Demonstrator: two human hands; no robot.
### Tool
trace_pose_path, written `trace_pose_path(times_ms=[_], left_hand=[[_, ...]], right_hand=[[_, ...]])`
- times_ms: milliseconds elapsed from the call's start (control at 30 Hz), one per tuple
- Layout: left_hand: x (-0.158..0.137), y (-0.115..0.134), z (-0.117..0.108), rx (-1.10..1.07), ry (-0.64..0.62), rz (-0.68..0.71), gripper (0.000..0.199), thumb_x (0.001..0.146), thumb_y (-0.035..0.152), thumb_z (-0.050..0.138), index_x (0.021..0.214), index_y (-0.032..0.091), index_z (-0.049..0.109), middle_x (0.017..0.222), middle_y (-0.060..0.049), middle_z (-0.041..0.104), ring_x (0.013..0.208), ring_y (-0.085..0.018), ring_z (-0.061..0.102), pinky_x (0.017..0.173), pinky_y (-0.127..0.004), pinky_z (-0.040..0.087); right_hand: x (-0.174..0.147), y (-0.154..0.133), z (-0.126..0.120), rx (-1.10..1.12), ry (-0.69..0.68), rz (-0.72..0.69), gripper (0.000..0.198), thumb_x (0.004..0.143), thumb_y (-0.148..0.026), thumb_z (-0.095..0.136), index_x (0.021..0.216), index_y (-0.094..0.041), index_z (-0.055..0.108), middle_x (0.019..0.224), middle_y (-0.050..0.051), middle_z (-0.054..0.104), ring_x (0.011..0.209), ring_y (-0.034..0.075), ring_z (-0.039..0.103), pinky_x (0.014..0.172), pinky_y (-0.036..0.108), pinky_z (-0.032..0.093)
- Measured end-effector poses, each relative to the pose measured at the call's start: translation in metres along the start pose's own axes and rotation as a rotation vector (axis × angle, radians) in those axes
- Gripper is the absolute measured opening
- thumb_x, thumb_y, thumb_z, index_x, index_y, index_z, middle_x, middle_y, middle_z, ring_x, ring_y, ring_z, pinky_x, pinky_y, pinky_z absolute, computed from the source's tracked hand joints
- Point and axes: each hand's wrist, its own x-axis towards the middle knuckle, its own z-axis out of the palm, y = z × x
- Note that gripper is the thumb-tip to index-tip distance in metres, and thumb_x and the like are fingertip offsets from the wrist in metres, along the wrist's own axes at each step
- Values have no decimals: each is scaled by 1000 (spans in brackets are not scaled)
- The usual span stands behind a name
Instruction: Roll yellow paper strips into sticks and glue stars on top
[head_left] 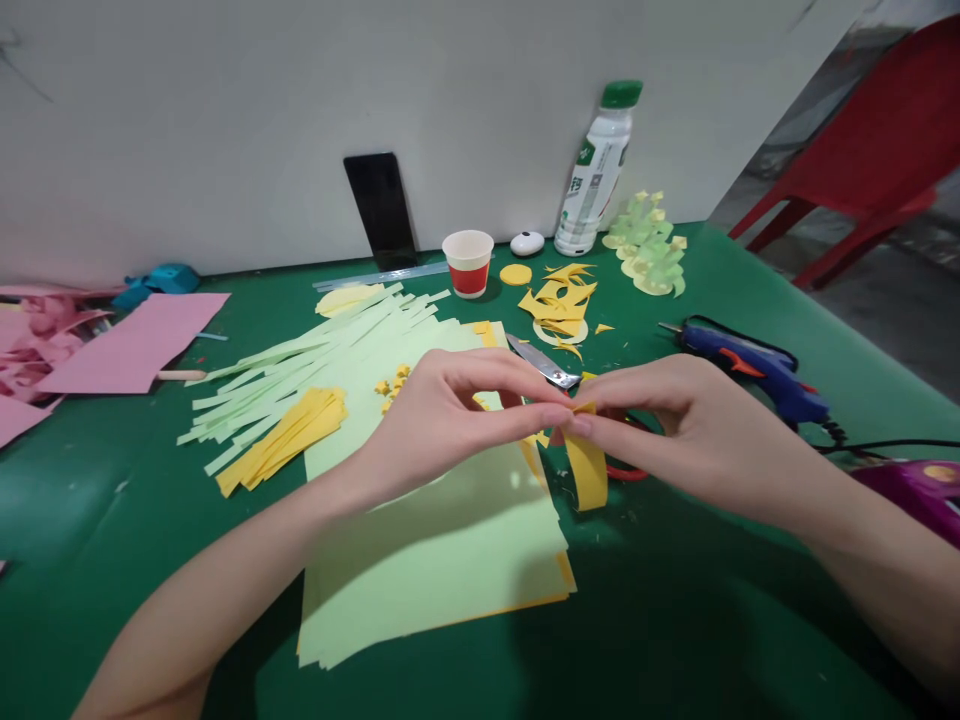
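Both my hands meet over the right edge of a stack of pale green paper [435,570], fingertips almost touching. A yellow paper strip [589,475] is pinched between them, its loose end curling down. My left hand [465,405] is closed on one end of the strip. My right hand [667,430] pinches it between thumb and fingers. Scissors [546,362] with red handles lie behind the fingertips, blades pointing away and left, handles partly hidden. Small folded yellow paper pieces [394,385] rest on the green paper beside my left hand.
Yellow strips [289,440] and pale green strips [277,385] lie left, near pink paper [139,345]. Behind stand a phone [381,212], paper cup [469,265] and bottle [596,180]. Yellow scraps [562,300] and paper flowers [649,250] lie back right; a corded blue glue gun [757,365] sits right.
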Motion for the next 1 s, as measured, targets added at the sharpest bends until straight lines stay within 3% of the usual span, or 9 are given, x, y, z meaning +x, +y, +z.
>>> trace_pose_path(times_ms=[400,767,1000], left_hand=[[2,1,0,58,5,15,6,73,20,68,72,21,73,75,-1,68,64,-9,58,39,-14,36],[1,1,1,73,11,16,7,74,20,66,72,19,73,75,-1,68,61,-7,56,40,-14,37],[3,0,0,82,-3,-29,9,75,22,66,68,19,72,72,0,68,58,-7,55,40,-16,36]], right_hand=[[-1,1,-1,-47,-10,4,31,82,-35,49,58,-16,56,50,-1,42,48,7,33,42,21,25],[-1,1,2,-112,20,-37,39,85,-35,45,52,-15,41,49,-2,29,47,5,24,42,22,20],[-1,1,3,-204,57,-86,37,85,-30,45,51,-15,43,47,-2,39,46,5,32,43,21,24]])
